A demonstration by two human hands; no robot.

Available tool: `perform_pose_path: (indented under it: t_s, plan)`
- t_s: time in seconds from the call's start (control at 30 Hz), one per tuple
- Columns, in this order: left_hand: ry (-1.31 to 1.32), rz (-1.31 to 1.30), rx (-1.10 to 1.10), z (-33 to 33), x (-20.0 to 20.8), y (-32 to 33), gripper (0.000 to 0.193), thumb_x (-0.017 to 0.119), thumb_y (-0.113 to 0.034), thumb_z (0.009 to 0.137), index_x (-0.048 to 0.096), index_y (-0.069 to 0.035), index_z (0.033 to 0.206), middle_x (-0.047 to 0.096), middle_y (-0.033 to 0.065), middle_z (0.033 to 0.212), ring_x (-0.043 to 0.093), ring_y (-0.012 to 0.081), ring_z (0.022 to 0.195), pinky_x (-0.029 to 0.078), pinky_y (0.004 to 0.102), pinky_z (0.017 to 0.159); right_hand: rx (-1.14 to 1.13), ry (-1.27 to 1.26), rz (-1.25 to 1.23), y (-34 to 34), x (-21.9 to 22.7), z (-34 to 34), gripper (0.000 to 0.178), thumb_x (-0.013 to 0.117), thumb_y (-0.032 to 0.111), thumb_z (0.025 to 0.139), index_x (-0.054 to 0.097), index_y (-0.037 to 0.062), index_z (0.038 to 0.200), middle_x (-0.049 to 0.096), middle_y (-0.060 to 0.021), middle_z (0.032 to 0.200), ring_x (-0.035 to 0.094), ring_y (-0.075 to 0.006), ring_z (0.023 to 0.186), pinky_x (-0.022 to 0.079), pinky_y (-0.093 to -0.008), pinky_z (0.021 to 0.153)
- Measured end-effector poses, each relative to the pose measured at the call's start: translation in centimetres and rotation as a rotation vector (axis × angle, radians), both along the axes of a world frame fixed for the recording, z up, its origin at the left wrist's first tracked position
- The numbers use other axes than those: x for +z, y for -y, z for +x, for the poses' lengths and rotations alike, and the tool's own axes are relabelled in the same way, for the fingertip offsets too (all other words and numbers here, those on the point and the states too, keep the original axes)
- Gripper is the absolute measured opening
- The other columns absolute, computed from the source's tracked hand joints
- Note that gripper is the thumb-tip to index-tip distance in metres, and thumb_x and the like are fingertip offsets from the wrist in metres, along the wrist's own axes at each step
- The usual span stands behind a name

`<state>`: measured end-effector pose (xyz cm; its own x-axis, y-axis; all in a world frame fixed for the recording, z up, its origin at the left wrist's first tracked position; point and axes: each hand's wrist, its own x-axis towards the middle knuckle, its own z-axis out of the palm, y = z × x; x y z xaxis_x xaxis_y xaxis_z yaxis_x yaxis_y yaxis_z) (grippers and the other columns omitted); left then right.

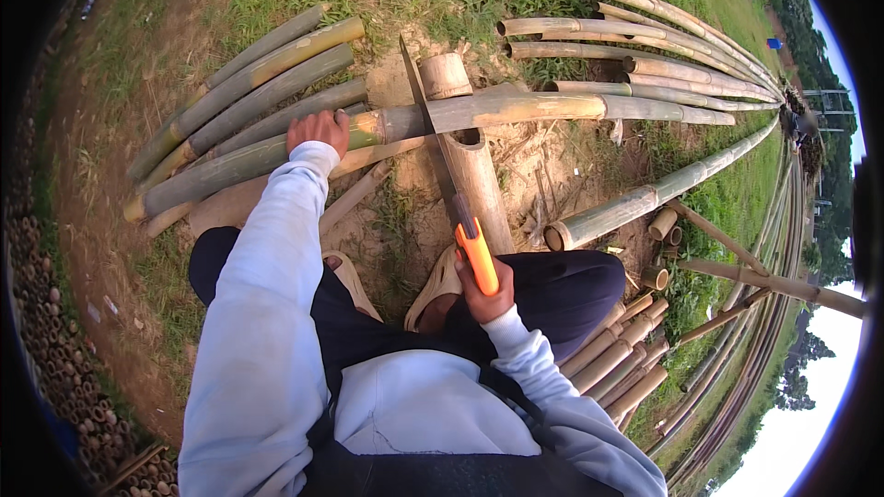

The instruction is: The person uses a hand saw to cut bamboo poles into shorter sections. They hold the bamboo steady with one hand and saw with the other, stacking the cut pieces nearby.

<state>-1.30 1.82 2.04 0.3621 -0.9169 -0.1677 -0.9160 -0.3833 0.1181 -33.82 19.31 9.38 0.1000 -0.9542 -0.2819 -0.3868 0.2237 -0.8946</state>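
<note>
A long green bamboo pole (516,109) lies crosswise in front of me. My left hand (318,132) grips it left of the middle, fingers wrapped over its top. In my right hand (488,291) is a hand saw (471,248), held by its orange handle. Its dark blade slants up and away across the pole, to the right of my left hand. Whether the teeth have entered the bamboo cannot be made out. Below the pole near the blade lies a thick hollow bamboo piece (484,191), and a short bamboo stub (445,75) stands just behind it.
Several bamboo poles (267,64) lie at the left; more poles (635,41) stretch away at the far right. A single pole (663,189) ends near my right knee. Cut lengths (617,359) are stacked beside my right leg. Many short pieces (55,340) cover the ground far left.
</note>
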Motion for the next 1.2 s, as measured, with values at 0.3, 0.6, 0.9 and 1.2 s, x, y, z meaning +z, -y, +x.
perform_pose_path:
  t_s: [0.3, 0.6, 0.9, 1.2]
  plan:
    - [-0.02, -0.063, 0.021, 1.0, -0.7, -0.6, 0.053, 0.041, -0.044, 0.101, 0.075, -0.004, 0.095, 0.073, 0.0245, 0.098, 0.07, 0.0391, 0.098, 0.042, 0.0488, 0.108, -0.052, 0.113, 0.055, -4.5, 3.7, -0.7, 0.013, 0.072, 0.008, 0.091, 0.068, -0.0031, 0.095, 0.066, -0.0081, 0.076, 0.061, -0.0117, 0.07, 0.051, -0.0291, 0.067]
    - [-0.002, -0.065, 0.005, -0.4, 0.6, 0.8, 0.053, 0.042, -0.045, 0.101, 0.076, -0.005, 0.094, 0.073, 0.024, 0.096, 0.07, 0.0386, 0.096, 0.046, 0.0468, 0.102, -0.021, 0.048, -0.117, 7.4, -1.8, 3.3, 0.021, 0.073, 0.015, 0.092, 0.065, -0.0032, 0.086, 0.059, -0.0061, 0.064, 0.053, -0.013, 0.061, 0.045, -0.0341, 0.058]
    - [-0.005, -0.073, 0.067, 1.2, -0.6, -1.2, 0.056, 0.042, -0.048, 0.1, 0.077, -0.005, 0.097, 0.074, 0.0233, 0.1, 0.07, 0.0386, 0.098, 0.046, 0.0477, 0.103, -0.005, -0.028, 0.17, -8.7, 7.0, -3.8, 0.022, 0.07, 0.01, 0.093, 0.067, -0.0044, 0.11, 0.069, -0.0072, 0.083, 0.064, -0.0123, 0.077, 0.052, -0.0289, 0.071]
    - [-0.074, -0.027, 0.048, 0.6, 0.3, 0.5, 0.055, 0.041, -0.048, 0.1, 0.077, -0.006, 0.098, 0.074, 0.0229, 0.1, 0.07, 0.0388, 0.1, 0.044, 0.0486, 0.106, -0.02, -0.022, -0.19, 7.1, -3.2, 5.6, 0.02, 0.073, 0.014, 0.093, 0.065, -0.0035, 0.088, 0.062, -0.0076, 0.067, 0.053, -0.0116, 0.062, 0.045, -0.0315, 0.058]
